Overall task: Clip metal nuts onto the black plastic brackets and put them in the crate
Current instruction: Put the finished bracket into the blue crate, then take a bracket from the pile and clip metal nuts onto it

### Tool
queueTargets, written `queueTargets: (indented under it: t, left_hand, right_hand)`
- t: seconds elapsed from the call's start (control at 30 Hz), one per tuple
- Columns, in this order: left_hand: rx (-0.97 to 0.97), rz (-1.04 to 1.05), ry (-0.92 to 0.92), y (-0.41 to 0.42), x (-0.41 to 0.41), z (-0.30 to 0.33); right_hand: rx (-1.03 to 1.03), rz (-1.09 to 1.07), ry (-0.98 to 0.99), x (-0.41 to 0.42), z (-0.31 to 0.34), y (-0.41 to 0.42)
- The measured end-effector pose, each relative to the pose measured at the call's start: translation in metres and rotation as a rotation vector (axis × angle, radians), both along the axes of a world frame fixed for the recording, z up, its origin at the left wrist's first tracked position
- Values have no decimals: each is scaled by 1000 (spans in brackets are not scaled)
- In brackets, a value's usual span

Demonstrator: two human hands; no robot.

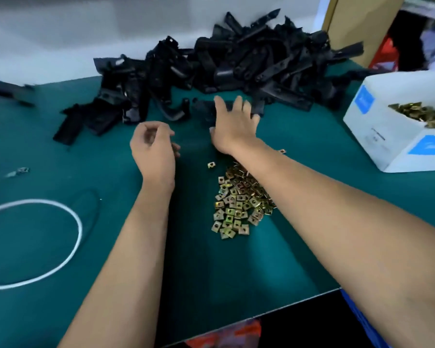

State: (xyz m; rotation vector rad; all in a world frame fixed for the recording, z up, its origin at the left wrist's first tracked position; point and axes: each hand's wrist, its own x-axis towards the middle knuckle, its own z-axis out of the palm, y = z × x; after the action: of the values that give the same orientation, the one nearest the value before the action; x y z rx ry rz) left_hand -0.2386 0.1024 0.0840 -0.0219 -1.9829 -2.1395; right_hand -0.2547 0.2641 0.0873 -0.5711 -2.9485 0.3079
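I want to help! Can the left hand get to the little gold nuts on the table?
Probably yes. The left hand holds nothing, and bare green table lies between it and the nuts.

Probably factory bench: heaped brackets (236, 64)

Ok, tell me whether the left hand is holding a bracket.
No, the left hand hovers loosely curled and empty, while the right hand reaches to the bracket pile.

brackets (236, 64): black plastic, matt | nuts (239, 202): brassy shiny metal | table (35, 151): smooth green mat
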Motion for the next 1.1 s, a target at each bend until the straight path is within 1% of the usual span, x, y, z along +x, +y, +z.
queueTargets:
  t: [0.03, 0.1, 0.2, 0.27, 0.33, 0.4, 0.47, 0.5, 0.57, 0.63, 0.67, 0.7, 0.77, 0.83, 0.9, 0.93, 0.97, 1.0, 1.03, 1.1]
  left_hand:
    - [56, 8, -30, -2, -3, 0]
    - [107, -3, -60, -2, -5, 1]
    - [142, -47, -95, -1, -9, 3]
    - [196, -113, -161, -3, -15, 3]
    - [243, -189, -246, -7, -21, 2]
    - [261, -226, -316, -10, -25, 0]
    - [280, -245, -361, -12, -26, 1]
    - [268, -273, -377, -13, -27, 2]
    - [133, -377, -386, -13, -26, 4]
    - [-31, -496, -368, -10, -22, 4]
    - [-55, -526, -360, -8, -19, 4]
    - [-40, -529, -353, -4, -17, 3]
    - [28, -468, -347, -4, -16, 2]
    - [135, -362, -355, -8, -19, 1]
    - [270, -256, -345, -13, -25, 1]
    - [339, -213, -331, -16, -28, 2]
    - [411, -178, -318, -17, -29, 3]
    - [484, -151, -309, -17, -30, 5]
    - [555, -132, -303, -17, -31, 6]
    - [640, -113, -306, -12, -30, 7]
  right_hand:
    - [-9, -19, -10, -7, -2, 1]
    - [-4, -16, -2, -15, -2, 9]
    - [-6, 69, 31, -17, 6, 23]
    - [9, 118, 91, -15, 10, 29]
    - [-1, 112, 139, -9, 11, 29]
    - [-15, 124, 148, 1, 6, 27]
    - [19, 162, 154, 10, -1, 23]
    - [50, 179, 159, 13, -3, 22]
    - [73, 210, 170, 16, -5, 19]
    - [23, 252, 193, 16, -3, 14]
    - [-16, 283, 211, 17, -1, 12]
    - [-60, 317, 232, 18, 2, 11]
    - [-180, 351, 302, 20, 7, 9]
    - [-302, 289, 462, 26, 12, 10]
    - [-298, 199, 664, 36, 18, 11]
    - [-277, 195, 713, 42, 20, 10]
    - [-277, 243, 697, 47, 22, 9]
    - [-305, 325, 602, 53, 23, 8]
    - [-332, 405, 435, 58, 24, 7]
    - [-268, 501, 92, 64, 21, 4]
